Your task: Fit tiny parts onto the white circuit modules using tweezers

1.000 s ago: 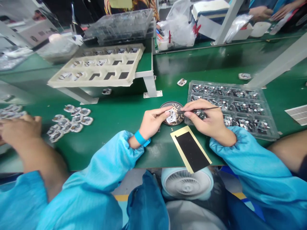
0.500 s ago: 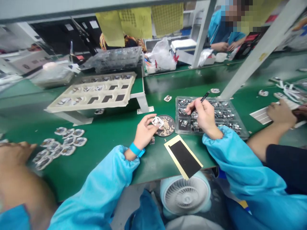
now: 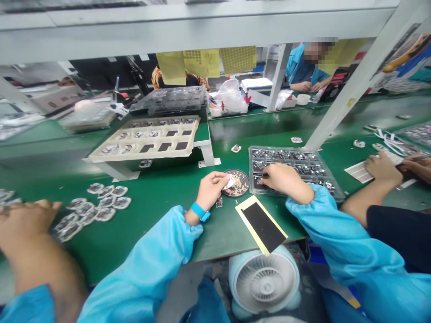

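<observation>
My left hand (image 3: 211, 190) is closed on a small white housing (image 3: 230, 182), gripped between thumb and fingers above a round dark dish (image 3: 248, 185) of tiny beige pieces. In my right hand (image 3: 284, 180) are slim black tweezers (image 3: 258, 175), partly covered by the fingers. That hand is low over the left side of a clear compartment tray (image 3: 253, 154) holding small metal-and-black parts; whether the tips grip a part cannot be made out. Below the dish lies a yellow-edged sheet with a black panel (image 3: 264, 226). A small part (image 3: 219, 202) rests beside my left wrist.
Several white housings (image 3: 105, 214) lie at left, near a co-worker's arm (image 3: 30, 233). A cream tray (image 3: 141, 154) sits on a raised stand. Another co-worker's hand (image 3: 382, 170) is at right on a white strip sheet (image 3: 358, 172). A slanted post (image 3: 350, 96) rises behind the clear tray.
My right hand has lowered with the tweezers from above the clear tray down to its left compartments. My left hand has turned the white housing, still held. The camera view has tilted up.
</observation>
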Tool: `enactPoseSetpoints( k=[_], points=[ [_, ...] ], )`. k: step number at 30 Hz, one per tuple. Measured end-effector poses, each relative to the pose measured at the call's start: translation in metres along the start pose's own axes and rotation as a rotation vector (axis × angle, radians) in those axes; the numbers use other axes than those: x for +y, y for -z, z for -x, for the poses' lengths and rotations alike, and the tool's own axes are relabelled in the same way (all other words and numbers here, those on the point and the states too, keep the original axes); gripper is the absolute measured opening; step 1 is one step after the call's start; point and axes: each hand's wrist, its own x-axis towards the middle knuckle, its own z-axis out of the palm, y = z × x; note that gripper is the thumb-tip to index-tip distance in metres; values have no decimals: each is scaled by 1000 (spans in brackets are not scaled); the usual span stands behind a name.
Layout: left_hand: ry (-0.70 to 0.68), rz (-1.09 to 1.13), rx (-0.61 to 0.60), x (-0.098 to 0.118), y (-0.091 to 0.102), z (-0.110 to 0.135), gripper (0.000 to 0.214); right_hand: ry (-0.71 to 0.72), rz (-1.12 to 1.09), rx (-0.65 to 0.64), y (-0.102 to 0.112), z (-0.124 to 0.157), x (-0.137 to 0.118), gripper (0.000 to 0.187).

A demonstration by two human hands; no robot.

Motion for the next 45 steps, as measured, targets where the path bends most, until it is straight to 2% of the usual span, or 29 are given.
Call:
enactPoseSetpoints(
  k=[3, 8, 11, 13, 15, 18, 26, 30, 36, 45],
  points=[
    [13, 50, 5, 3, -2, 2, 46, -5, -48, 1, -1, -1, 4, 29],
    [11, 137, 11, 6, -2, 3, 43, 69, -208, 22, 16, -5, 11, 13],
    [-17, 165, -13, 5, 0, 3, 37, 174, -493, 106, 27, -8, 2, 14],
    [-40, 158, -19, 4, 1, 3, 33, 275, -746, 91, 28, -10, -9, 17],
    [-56, 139, -25, 4, 1, 4, 35, 351, -965, 50, 24, -11, -21, 24],
    [-70, 121, -53, 3, 0, 3, 41, 369, -1123, 53, 12, -10, -33, 35],
    [-148, 59, -45, 2, -6, 8, 53, 233, -1315, -103, -13, -6, -40, 30],
    [-176, -80, -22, 3, -10, 15, 56, 192, -1334, -156, -19, -4, -44, 29],
    [-268, -221, 3, 1, -10, 20, 59, 152, -1420, -149, -19, -1, -48, 32],
    [-275, -230, 12, 1, -9, 21, 56, 118, -1398, -196, -14, -2, -45, 34]
  ],
)
